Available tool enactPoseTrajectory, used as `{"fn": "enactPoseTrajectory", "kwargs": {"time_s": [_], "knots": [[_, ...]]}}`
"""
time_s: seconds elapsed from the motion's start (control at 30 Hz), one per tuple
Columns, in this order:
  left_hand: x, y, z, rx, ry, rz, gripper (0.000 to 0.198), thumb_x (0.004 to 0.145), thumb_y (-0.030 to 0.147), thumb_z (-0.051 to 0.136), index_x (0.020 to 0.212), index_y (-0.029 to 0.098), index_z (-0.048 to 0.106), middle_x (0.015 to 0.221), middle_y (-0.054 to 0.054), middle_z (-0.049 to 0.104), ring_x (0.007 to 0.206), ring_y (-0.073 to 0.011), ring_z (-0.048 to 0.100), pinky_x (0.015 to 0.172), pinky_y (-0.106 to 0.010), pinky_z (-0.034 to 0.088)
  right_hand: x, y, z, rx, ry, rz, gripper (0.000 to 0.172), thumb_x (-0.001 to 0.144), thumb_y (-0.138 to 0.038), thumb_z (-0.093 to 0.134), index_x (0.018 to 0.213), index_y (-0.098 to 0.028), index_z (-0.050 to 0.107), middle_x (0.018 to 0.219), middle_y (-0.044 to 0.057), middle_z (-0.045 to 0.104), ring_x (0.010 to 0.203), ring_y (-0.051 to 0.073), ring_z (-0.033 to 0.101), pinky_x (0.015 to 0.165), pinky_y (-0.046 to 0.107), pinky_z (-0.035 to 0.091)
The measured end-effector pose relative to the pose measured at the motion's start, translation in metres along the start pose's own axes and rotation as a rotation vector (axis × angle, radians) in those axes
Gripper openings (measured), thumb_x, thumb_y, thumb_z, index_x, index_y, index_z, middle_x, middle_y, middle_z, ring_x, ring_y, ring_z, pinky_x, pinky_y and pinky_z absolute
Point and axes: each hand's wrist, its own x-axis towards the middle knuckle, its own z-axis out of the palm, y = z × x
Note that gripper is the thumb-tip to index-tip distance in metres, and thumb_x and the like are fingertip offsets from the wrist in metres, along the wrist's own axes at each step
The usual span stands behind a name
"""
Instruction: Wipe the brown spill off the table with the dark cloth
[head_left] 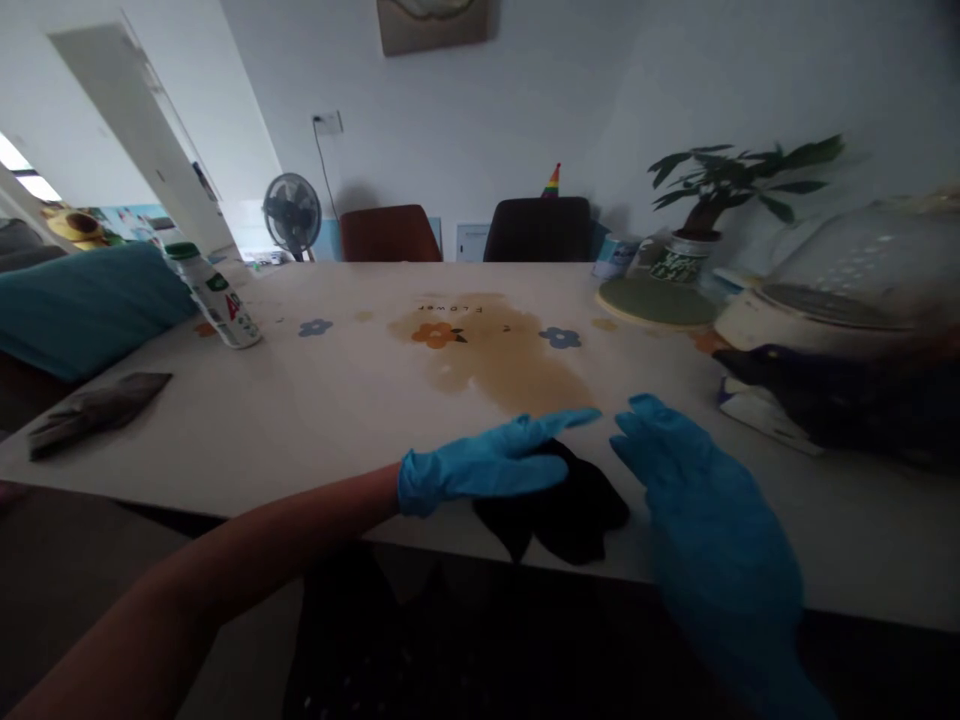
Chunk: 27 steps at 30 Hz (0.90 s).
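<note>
On the worktop [315, 420] the cloth [570, 510] lies at the near edge, under the left hand [487, 460] — the right hand [697, 500] just beside it. The spill [510, 365] spreads behind them; the spray bottle [217, 295] stands far left, the potted plant [697, 220] far right.

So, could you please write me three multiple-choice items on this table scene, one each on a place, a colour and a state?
1. Where does the black cloth lie?
A. at the table's near edge
B. beside the fan
C. on a chair

2. What colour are the gloves?
A. white
B. blue
C. yellow

3. How is the left hand?
A. clenched in the air
B. gripping the bottle
C. flat on the cloth

Answers: 1 A, the cloth overhangs the near edge; 2 B, both the left and right hand wear blue; 3 C, its fingers lie stretched over the cloth.
</note>
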Motion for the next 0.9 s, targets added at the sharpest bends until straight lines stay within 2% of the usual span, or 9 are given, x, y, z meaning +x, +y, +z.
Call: {"fn": "enactPoseTrajectory", "kwargs": {"time_s": [0.1, 0.23, 0.3, 0.4, 0.5, 0.6, 0.7, 0.8, 0.9], "knots": [[-0.023, 0.007, -0.027, -0.156, 0.2, -0.041, 0.077, 0.124, 0.06, 0.062, 0.192, 0.023, 0.053, 0.202, -0.011, 0.045, 0.191, -0.0396, 0.04, 0.158, -0.058, 0.037, -0.002, -0.009, 0.007, -0.322, -0.159, -0.067, 0.047, 0.115, -0.062, 0.079, 0.154, -0.038, 0.092, 0.171, 0.009, 0.082, 0.16, 0.044, 0.076, 0.142, 0.073, 0.056], [-0.059, 0.005, -0.063, -0.301, 0.463, 0.01, 0.064, 0.123, 0.064, 0.063, 0.171, 0.021, 0.071, 0.182, -0.015, 0.071, 0.176, -0.041, 0.063, 0.153, -0.064, 0.046, 0.002, -0.003, 0.01, -0.678, -0.661, -0.32, 0.05, 0.115, -0.066, 0.076, 0.155, -0.04, 0.093, 0.179, 0.009, 0.076, 0.171, 0.047, 0.067, 0.146, 0.079, 0.047], [-0.077, -0.008, -0.083, -0.314, 0.596, 0.062, 0.059, 0.122, 0.067, 0.062, 0.158, 0.022, 0.077, 0.178, -0.013, 0.075, 0.165, -0.0407, 0.072, 0.149, -0.069, 0.05, 0.008, 0.011, 0.011, -0.723, -0.833, -0.403, 0.052, 0.118, -0.067, 0.072, 0.159, -0.041, 0.09, 0.182, 0.007, 0.074, 0.176, 0.047, 0.062, 0.146, 0.082, 0.046], [-0.103, -0.041, -0.115, -0.313, 0.809, 0.087, 0.05, 0.12, 0.064, 0.065, 0.145, 0.023, 0.079, 0.169, -0.011, 0.081, 0.152, -0.0388, 0.079, 0.147, -0.073, 0.051, 0.02, 0.032, 0.017, -0.709, -0.936, -0.494, 0.049, 0.122, -0.062, 0.067, 0.162, -0.045, 0.088, 0.179, 0.004, 0.076, 0.175, 0.045, 0.064, 0.144, 0.08, 0.05], [-0.125, -0.08, -0.14, -0.333, 0.98, 0.033, 0.043, 0.122, 0.056, 0.065, 0.139, 0.02, 0.079, 0.153, -0.014, 0.087, 0.143, -0.0373, 0.082, 0.144, -0.073, 0.053, 0.029, 0.039, 0.034, -0.729, -1.056, -0.58, 0.047, 0.123, -0.056, 0.069, 0.167, -0.05, 0.085, 0.18, 0.001, 0.075, 0.174, 0.043, 0.064, 0.143, 0.075, 0.053], [-0.137, -0.116, -0.151, -0.398, 1.162, -0.045, 0.037, 0.119, 0.051, 0.069, 0.126, 0.017, 0.081, 0.136, -0.019, 0.089, 0.129, -0.0375, 0.087, 0.128, -0.069, 0.066, 0.032, 0.03, 0.066, -0.789, -1.243, -0.648, 0.055, 0.126, -0.052, 0.066, 0.181, -0.052, 0.072, 0.191, -0.001, 0.064, 0.181, 0.042, 0.055, 0.148, 0.071, 0.048], [-0.143, -0.141, -0.153, -0.477, 1.297, -0.065, 0.035, 0.116, 0.05, 0.074, 0.117, 0.016, 0.082, 0.132, -0.021, 0.089, 0.116, -0.0359, 0.088, 0.111, -0.061, 0.074, 0.028, 0.019, 0.115, -0.801, -1.375, -0.664, 0.063, 0.126, -0.058, 0.063, 0.189, -0.047, 0.064, 0.2, 0.0, 0.052, 0.189, 0.046, 0.041, 0.153, 0.076, 0.037], [-0.147, -0.151, -0.152, -0.472, 1.311, 0.009, 0.042, 0.114, 0.056, 0.08, 0.123, 0.016, 0.086, 0.137, -0.021, 0.089, 0.116, -0.0345, 0.088, 0.105, -0.055, 0.075, 0.027, 0.011, 0.173, -0.756, -1.475, -0.616, 0.073, 0.122, -0.068, 0.068, 0.19, -0.043, 0.064, 0.203, 0.003, 0.048, 0.19, 0.05, 0.037, 0.155, 0.077, 0.031], [-0.149, -0.152, -0.152, -0.44, 1.342, 0.065, 0.049, 0.112, 0.063, 0.084, 0.127, 0.016, 0.087, 0.142, -0.021, 0.088, 0.119, -0.0347, 0.087, 0.106, -0.054, 0.074, 0.034, 0.006, 0.234, -0.759, -1.522, -0.551, 0.076, 0.125, -0.07, 0.063, 0.193, -0.036, 0.06, 0.203, 0.007, 0.047, 0.191, 0.047, 0.035, 0.157, 0.072, 0.026]]}}
